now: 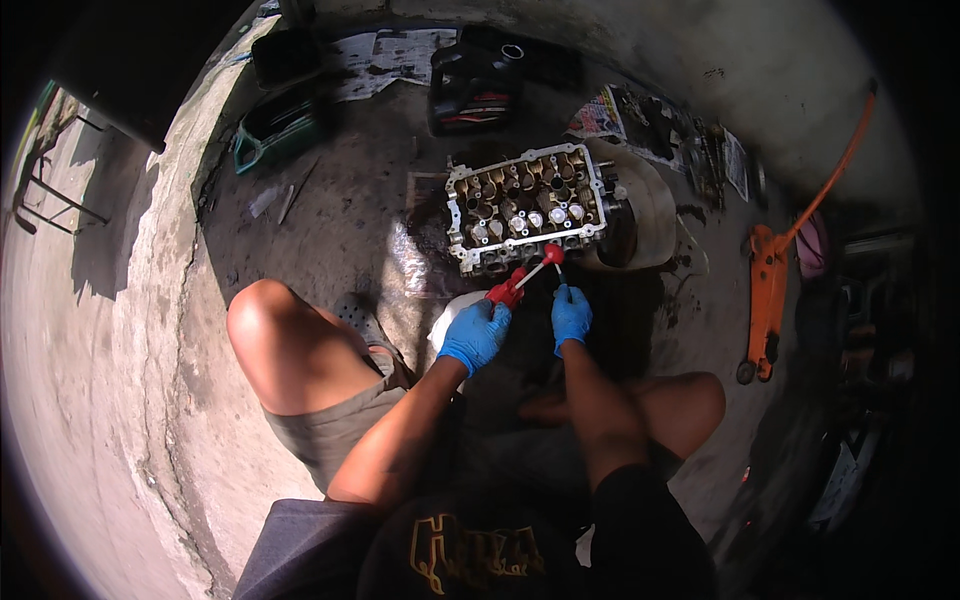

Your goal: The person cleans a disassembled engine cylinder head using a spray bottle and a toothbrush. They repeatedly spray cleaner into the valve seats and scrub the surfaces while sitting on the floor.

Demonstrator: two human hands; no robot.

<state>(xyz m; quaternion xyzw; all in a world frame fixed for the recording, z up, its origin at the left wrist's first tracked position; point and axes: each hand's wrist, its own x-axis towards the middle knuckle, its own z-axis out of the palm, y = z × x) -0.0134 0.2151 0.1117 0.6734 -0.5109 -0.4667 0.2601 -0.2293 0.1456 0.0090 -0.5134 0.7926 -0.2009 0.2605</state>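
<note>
On the ground in front of me lies an engine cylinder head [527,200], its valve side up with rows of round parts and ports. My left hand [475,335], in a blue glove, is closed round a red-handled tool [507,290]. A pale shaft runs from this handle up to a red ball-shaped end [553,254] by the near edge of the cylinder head. My right hand [571,316], also gloved in blue, is closed on a thin rod [560,272] that points toward the red ball. Whether the two touch I cannot tell. A white cloth [447,322] lies beside my left hand.
An orange floor jack [768,290] with a long raised handle stands at the right. A dark tray [655,215] sits beside the cylinder head. Farther back are an open black toolbox [470,95], a green case [275,130] and newspaper sheets [395,58]. My bent knees flank the work.
</note>
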